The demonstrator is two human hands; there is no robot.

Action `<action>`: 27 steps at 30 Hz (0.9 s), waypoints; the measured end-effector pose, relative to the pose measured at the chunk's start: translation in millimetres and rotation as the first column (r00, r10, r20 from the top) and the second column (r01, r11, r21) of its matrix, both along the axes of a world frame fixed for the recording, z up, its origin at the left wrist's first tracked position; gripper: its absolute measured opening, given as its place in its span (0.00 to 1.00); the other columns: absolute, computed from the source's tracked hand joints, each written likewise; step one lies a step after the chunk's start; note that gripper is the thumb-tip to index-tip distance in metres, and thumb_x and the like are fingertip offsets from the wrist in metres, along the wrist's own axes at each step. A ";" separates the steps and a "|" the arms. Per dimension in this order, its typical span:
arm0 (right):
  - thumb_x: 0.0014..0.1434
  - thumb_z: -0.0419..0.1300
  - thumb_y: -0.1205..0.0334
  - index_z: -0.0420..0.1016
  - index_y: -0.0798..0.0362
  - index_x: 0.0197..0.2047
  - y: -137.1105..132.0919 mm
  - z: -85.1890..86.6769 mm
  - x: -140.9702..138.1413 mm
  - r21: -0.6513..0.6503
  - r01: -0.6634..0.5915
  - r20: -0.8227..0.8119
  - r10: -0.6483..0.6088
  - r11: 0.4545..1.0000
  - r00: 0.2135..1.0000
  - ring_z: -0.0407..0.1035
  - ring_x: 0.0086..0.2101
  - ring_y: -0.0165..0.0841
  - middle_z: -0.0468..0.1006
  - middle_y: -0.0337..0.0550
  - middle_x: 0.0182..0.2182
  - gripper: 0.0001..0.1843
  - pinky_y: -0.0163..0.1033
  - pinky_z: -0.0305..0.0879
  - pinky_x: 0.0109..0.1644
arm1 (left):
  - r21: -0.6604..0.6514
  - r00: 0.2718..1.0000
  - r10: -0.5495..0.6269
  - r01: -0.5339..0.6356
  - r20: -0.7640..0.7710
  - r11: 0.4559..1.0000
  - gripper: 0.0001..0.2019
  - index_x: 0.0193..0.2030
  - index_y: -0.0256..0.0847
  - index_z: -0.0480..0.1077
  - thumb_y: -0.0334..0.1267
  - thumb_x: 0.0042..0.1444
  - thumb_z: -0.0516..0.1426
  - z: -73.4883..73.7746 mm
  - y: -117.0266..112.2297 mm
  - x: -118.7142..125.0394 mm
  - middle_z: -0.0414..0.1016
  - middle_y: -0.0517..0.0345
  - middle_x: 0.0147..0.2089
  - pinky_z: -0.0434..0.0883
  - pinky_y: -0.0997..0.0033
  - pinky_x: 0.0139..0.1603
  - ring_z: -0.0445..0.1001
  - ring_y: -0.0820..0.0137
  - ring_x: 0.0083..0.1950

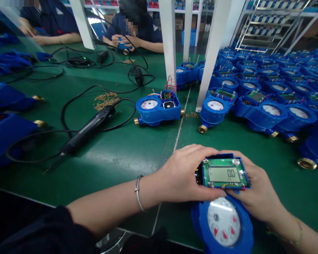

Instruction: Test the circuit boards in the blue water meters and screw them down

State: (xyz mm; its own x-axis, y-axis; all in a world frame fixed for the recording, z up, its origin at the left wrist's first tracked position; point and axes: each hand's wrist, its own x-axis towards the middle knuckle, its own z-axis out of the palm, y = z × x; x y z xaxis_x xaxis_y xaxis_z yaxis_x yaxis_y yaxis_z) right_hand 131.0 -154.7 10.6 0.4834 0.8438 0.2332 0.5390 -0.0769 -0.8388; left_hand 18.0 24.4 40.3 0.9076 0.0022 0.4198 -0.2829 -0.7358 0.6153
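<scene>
Left hand [182,174] and right hand [254,187] are both closed on a blue-framed LCD circuit module [224,173] — left across one side, right cupping the other. Display reads 0.0. The module is held just above a blue water meter [222,222], dial up, at the near edge of the green work mat [108,169]. Silver bangle [138,193] on the left wrist. Farther up the mat: a black electric screwdriver [91,125], a pile of small brass screws [106,100], an open meter with red wires [157,107]. Rows of blue meters [259,113] fill the right — a co-worker's hands [123,41] work on a small blue item beyond.
</scene>
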 end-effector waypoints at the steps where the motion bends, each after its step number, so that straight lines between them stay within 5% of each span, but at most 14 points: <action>1: 0.55 0.66 0.54 0.75 0.41 0.43 -0.2 0.4 -0.2 0.002 -0.004 0.004 0.004 1.000 1.000 0.68 0.48 0.30 0.72 0.34 0.50 0.12 0.33 0.66 0.48 | 0.011 1.000 0.000 0.000 0.008 1.000 0.30 0.52 0.35 0.66 0.50 0.46 0.65 -0.1 -0.3 0.3 0.77 0.49 0.46 0.73 0.63 0.49 0.76 0.62 0.47; 8: 0.57 0.64 0.53 0.72 0.40 0.49 -1.5 1.7 -2.8 -0.012 0.017 0.043 -0.017 1.000 0.999 0.69 0.47 0.27 0.72 0.33 0.49 0.16 0.27 0.67 0.47 | 0.000 0.998 -0.065 0.065 -0.004 0.998 0.27 0.49 0.35 0.66 0.53 0.49 0.63 -2.4 4.1 5.9 0.77 0.52 0.43 0.66 0.58 0.59 0.75 0.63 0.45; 19: 0.54 0.66 0.52 0.73 0.47 0.52 -23.1 -9.9 2.6 -0.082 0.093 0.105 -0.084 0.992 0.991 0.73 0.46 0.40 0.74 0.45 0.52 0.23 0.32 0.72 0.35 | -0.258 0.998 0.063 -0.065 -0.017 0.964 0.31 0.47 0.40 0.69 0.54 0.38 0.67 -15.5 -8.3 3.8 0.76 0.57 0.42 0.62 0.58 0.53 0.69 0.62 0.49; 27: 0.50 0.67 0.45 0.78 0.49 0.46 -18.0 -7.8 -16.5 -0.065 0.309 -0.016 -0.311 0.949 0.950 0.73 0.47 0.45 0.76 0.47 0.50 0.24 0.42 0.73 0.46 | -0.333 0.999 0.016 -0.024 -0.027 0.943 0.31 0.50 0.41 0.70 0.52 0.40 0.67 -18.4 -7.5 1.5 0.77 0.59 0.43 0.60 0.59 0.55 0.69 0.60 0.51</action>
State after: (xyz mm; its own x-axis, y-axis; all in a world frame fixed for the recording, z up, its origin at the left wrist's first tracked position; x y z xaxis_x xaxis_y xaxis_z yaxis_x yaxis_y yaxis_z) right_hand 114.5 -172.7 2.8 0.7283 0.6638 0.1701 0.4590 -0.2883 -0.8403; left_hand 19.5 16.9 21.9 0.9158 0.1564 0.3700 -0.2523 -0.4929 0.8327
